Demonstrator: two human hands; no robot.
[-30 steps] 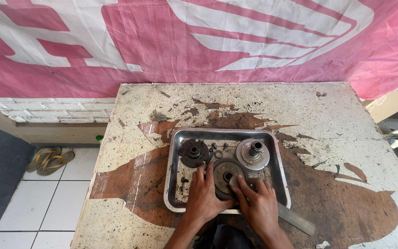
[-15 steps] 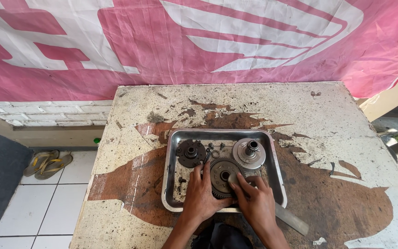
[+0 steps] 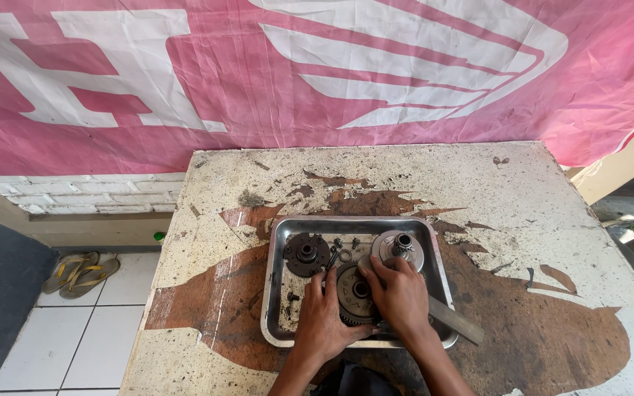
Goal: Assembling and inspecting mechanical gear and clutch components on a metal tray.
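Note:
A steel tray [image 3: 277, 242] sits on a worn table and holds greasy machine parts. Both my hands rest on a dark toothed gear wheel [image 3: 354, 290] in the tray's near middle. My left hand [image 3: 323, 315] grips its left side, and my right hand [image 3: 399, 297] covers its right side. Behind my hands lie a dark round hub plate [image 3: 307, 254] at the left and a lighter grey disc with a raised centre [image 3: 399, 248] at the right. Small rings and bolts [image 3: 344, 249] lie between them.
The table top [image 3: 478, 198] is peeling white paint over brown. A flat metal bar [image 3: 456, 321] sticks out over the tray's right rim. A pink and white banner [image 3: 317, 73] hangs behind. Sandals [image 3: 81, 273] lie on the tiled floor at the left.
My hands stay on the gear wheel in the tray with small shifts of the fingers. The camera has tilted slightly, so the table appears a bit higher in view.

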